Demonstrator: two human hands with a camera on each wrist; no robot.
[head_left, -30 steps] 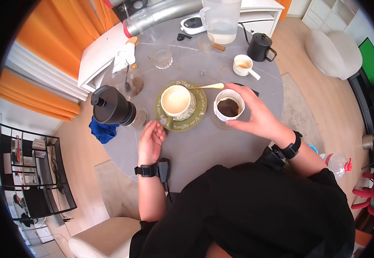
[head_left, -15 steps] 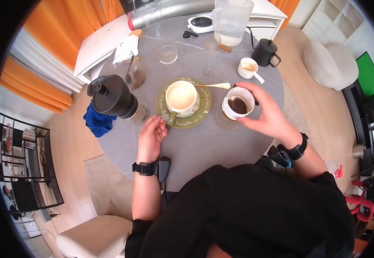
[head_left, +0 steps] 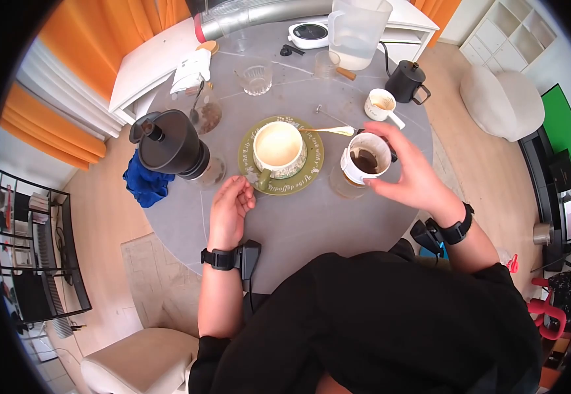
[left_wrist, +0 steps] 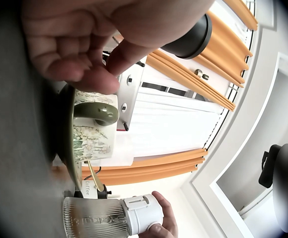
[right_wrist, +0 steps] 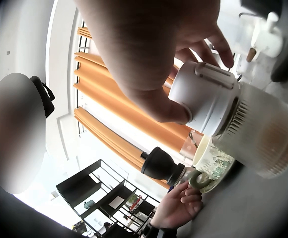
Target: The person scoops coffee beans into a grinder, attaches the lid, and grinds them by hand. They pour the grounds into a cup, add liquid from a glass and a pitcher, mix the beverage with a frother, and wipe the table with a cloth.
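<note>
My right hand [head_left: 409,174] grips a white coffee dripper [head_left: 367,155] between thumb and fingers. The dripper sits on a ribbed glass [left_wrist: 92,218] standing on the table. Inside it, dark coffee pools against a brown-stained filter wall. My left hand [head_left: 231,209] rests on the table with loosely curled fingers and nothing in them. Those fingertips are right beside the green handle [left_wrist: 97,111] of a flowered cup [head_left: 279,146]. Milky, cream-coloured liquid fills the cup, which stands on a green saucer [head_left: 313,174] with lettering. A gold-handled spoon [head_left: 331,131] lies across the saucer's rim.
A black-topped coffee grinder [head_left: 174,144] stands to the left. Farther back are a clear tumbler [head_left: 256,77], a small white scale [head_left: 309,34], a water pitcher [head_left: 357,43], a white handled cup [head_left: 380,104] and a black kettle [head_left: 405,81] near the right edge.
The head view has shifted, so most table things sit slightly right and higher. The coffee in the dripper looks lower, with more filter wall showing. Both hands keep their places.
</note>
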